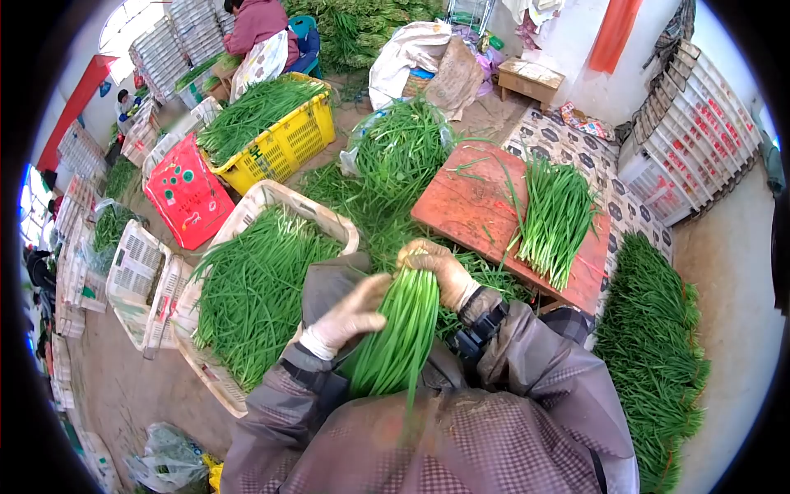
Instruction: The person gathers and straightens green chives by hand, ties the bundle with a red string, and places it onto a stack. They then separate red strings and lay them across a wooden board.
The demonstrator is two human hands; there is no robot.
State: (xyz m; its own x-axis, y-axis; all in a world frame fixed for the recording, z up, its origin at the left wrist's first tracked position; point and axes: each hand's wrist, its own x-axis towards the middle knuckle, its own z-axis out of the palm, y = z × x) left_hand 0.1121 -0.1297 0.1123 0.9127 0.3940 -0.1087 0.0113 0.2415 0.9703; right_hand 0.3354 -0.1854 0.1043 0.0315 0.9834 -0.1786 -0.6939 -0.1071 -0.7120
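I hold a bunch of green chives (399, 333) in front of my chest. My right hand (436, 270), in a pale glove, is closed around the top of the bunch. My left hand (354, 314), also gloved, lies flat against the bunch's left side with its fingers stretched out. The leaf tips hang down toward my grey checked jacket. Just beyond my hands stands a low red wooden table (473, 206) with a loose pile of chives (553, 218) lying on it.
A white crate (247, 216) full of chives stands at my left, a yellow crate (288, 144) behind it. More chives lie heaped on the floor at right (654, 346) and ahead (399, 152). Another person (262, 37) sits at the back. White crates are stacked at right (695, 132).
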